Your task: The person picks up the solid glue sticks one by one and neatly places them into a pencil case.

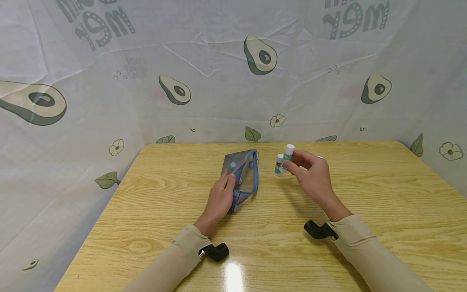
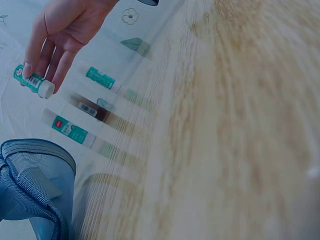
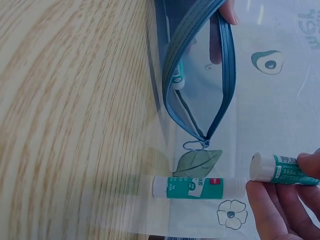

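Note:
My left hand (image 1: 220, 194) grips the near side of a blue mesh zipper pouch (image 1: 255, 172), its thumb at the rim. The pouch mouth gapes toward the right, and a glue stick (image 3: 178, 77) lies inside. Between thumb and fingers, my right hand (image 1: 311, 174) pinches a white-and-green glue stick (image 1: 288, 152), raised off the table to the right of the pouch. Just behind it a second glue stick (image 1: 278, 164) stands upright on the table. In the left wrist view, another green glue stick (image 2: 100, 78) and a dark brown tube (image 2: 92, 109) also stand there.
The wooden table (image 1: 146, 211) reaches back to a pale curtain (image 1: 219, 40) printed with avocados, leaves and flowers. A white cap (image 1: 320, 157) shows behind my right hand, the rest of it hidden. Black wrist devices (image 1: 217, 252) sit at both cuffs.

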`<state>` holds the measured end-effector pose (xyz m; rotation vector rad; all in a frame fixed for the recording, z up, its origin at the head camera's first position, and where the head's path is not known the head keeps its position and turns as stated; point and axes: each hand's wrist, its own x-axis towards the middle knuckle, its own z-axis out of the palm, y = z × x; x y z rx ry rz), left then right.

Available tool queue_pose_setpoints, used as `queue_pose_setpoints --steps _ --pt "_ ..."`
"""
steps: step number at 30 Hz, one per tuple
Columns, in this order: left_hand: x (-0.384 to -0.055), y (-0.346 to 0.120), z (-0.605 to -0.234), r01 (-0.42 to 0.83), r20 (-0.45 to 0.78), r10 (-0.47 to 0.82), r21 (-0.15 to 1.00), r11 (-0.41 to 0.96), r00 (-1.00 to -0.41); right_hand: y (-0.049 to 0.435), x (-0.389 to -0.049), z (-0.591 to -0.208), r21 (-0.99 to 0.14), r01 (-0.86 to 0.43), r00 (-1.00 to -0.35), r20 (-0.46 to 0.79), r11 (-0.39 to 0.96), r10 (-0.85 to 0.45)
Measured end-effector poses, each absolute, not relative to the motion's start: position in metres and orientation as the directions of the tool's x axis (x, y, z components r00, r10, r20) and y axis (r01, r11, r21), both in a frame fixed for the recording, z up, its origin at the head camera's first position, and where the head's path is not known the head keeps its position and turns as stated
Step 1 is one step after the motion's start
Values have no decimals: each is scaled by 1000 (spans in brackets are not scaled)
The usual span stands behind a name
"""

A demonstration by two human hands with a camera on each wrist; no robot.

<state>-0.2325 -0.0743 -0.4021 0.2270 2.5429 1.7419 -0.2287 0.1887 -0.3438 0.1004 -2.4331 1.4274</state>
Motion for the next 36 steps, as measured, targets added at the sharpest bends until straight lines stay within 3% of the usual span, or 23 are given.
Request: queue_pose_setpoints --steps 36 --pt "-232 -72 -404 96 46 147 930 355 -988 177 -231 -354 -822 -218 -939 323 526 116"
